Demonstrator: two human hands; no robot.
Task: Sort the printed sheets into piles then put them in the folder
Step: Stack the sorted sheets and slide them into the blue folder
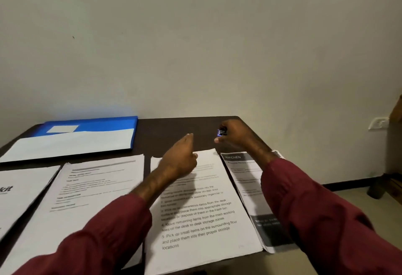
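Observation:
Several piles of printed sheets lie side by side on a dark table [174, 128]: a far-left pile [19, 189], a second pile [91, 189], a middle pile [208, 216] and a right pile headed "KITCHEN" [243, 176]. A blue folder [95, 124] lies open at the back left with a white sheet [71, 144] in it. My left hand [180, 159] hovers over the top of the middle pile, fingers stretched forward. My right hand [235, 135] is beyond the piles and pinches a small blue binder clip [221, 132].
A plain wall rises right behind the table. At the right there is a wall socket [377, 123], a wooden piece of furniture [394, 109] and floor beyond the table's right edge.

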